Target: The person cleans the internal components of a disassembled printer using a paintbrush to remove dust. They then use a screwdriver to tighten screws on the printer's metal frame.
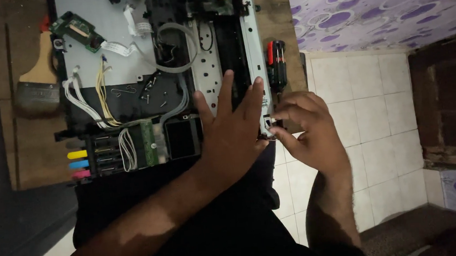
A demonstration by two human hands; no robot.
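The opened printer [181, 67] lay across the wooden counter [32, 157], its cover off and its insides bare. The person's left hand [233, 130] lay flat on the metal frame rail [251, 46], fingers spread wide and holding nothing, only pressing the chassis down. At about three o'clock from it, the right hand [308, 133] worked at the near corner of that rail, its fingers pinched close around a small pale part [269, 122]; from where I stood I could not quite tell whether it was a clip, a bracket or a screw fitting, nor whether it was truly gripped.

A red and black screwdriver [276, 66] rested at twelve o'clock from the right hand, just beside the rail. Loose screws [150, 90] lay scattered on the dark base at about ten o'clock from the left hand. Farther to nine o'clock sat the ink cartridges [79, 164], yellow, blue and pink, with white ribbon cables [118, 49] and a green circuit board [74, 31] above them. A paintbrush [38, 85] lay at the far left edge of the counter.

The printer looked stiff along its metal frame but fragile nearly everywhere else: thin cables, exposed boards, brittle plastic tabs. The rail seemed the sound place to take hold. The little part, I judged, was light and easily dropped, best nipped by its edges.
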